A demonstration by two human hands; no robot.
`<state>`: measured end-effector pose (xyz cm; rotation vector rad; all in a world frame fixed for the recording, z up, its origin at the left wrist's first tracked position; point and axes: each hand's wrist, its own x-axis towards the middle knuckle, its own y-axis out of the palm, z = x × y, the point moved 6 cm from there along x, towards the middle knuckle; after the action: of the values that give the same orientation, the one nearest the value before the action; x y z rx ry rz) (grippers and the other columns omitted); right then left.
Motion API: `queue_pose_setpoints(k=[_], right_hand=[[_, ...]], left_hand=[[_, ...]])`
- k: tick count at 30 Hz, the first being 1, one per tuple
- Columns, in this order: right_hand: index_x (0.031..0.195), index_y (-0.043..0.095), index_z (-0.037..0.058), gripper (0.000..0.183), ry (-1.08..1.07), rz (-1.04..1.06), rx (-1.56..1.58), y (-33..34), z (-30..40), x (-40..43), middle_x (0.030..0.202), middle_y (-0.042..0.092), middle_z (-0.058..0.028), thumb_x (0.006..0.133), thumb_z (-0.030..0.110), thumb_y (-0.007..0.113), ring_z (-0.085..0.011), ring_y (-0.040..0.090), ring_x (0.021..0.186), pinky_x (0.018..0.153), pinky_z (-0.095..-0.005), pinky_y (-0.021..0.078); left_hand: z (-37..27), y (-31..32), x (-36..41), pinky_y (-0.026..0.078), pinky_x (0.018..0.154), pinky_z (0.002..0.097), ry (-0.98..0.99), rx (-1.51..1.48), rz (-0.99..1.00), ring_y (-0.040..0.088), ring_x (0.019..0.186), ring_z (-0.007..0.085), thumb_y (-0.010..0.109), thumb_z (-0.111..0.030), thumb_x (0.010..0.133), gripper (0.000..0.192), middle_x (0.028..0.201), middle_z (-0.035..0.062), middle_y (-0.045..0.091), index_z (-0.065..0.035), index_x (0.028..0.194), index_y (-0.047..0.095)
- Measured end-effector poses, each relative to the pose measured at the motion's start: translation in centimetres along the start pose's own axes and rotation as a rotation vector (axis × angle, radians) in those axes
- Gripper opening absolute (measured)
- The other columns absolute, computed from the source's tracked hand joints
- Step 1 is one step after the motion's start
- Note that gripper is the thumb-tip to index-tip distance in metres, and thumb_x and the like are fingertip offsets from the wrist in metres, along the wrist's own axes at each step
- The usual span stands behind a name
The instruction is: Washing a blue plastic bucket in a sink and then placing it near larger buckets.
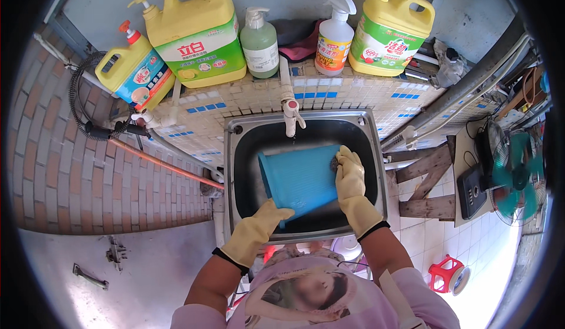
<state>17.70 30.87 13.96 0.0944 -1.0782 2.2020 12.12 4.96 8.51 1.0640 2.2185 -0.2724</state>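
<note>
A blue plastic bin lies on its side in a stainless steel sink, its rim facing left. My left hand, in a cream rubber glove, grips the bin at the near part of its rim. My right hand, gloved alike, lies at the bin's base on the right, with a dark scouring pad partly showing under the fingers. Above the sink's back edge a white plastic tap points down, with a few drops below its spout.
Yellow detergent jugs, a green pump bottle and a spray bottle line the tiled ledge behind the sink. A coiled dark hose hangs at left. At right are a green fan, a wooden support and a red stool.
</note>
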Motion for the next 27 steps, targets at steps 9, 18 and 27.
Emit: queue_pose_setpoints(k=[9, 18, 27], right_hand=[[0.119, 0.068, 0.0052, 0.041, -0.343, 0.217, 0.032, 4.0, 10.1, 0.0, 0.131, 0.067, -0.0146, 0.078, 0.006, 0.071, -0.0383, 0.064, 0.113, 0.098, -0.0435, 0.0549], [0.097, 0.071, 0.0051, 0.017, -0.346, 0.043, -0.171, 5.6, 5.8, 2.4, 0.107, 0.074, -0.0155, 0.087, 0.016, 0.063, -0.0358, 0.07, 0.102, 0.094, -0.0498, 0.0539], [0.102, 0.081, 0.016, 0.022, -0.072, 0.246, -0.194, 6.6, 0.8, 5.0, 0.11, 0.073, -0.0012, 0.089, 0.02, 0.063, -0.0309, 0.068, 0.104, 0.093, -0.0449, 0.0538]], left_hand=[[0.9, 0.3, -0.8, 0.047, 0.07, 0.033, 0.068, -0.119, -0.107, 0.059, 0.076, 0.0146, 0.075, -0.012, 0.087, 0.016, 0.086, 0.0006, 0.066, -0.0034, 0.1, 0.074], [2.6, 1.8, -0.4, 0.045, 0.066, 0.0325, -0.109, 0.068, -0.133, 0.054, 0.07, 0.0111, 0.073, -0.013, 0.091, 0.014, 0.078, -0.0015, 0.063, -0.0043, 0.103, 0.073], [0.0, 2.0, -2.7, 0.047, 0.07, 0.0304, -0.309, 0.23, -0.158, 0.06, 0.078, 0.0106, 0.073, -0.011, 0.091, 0.02, 0.088, 0.0005, 0.068, -0.0016, 0.109, 0.072]])
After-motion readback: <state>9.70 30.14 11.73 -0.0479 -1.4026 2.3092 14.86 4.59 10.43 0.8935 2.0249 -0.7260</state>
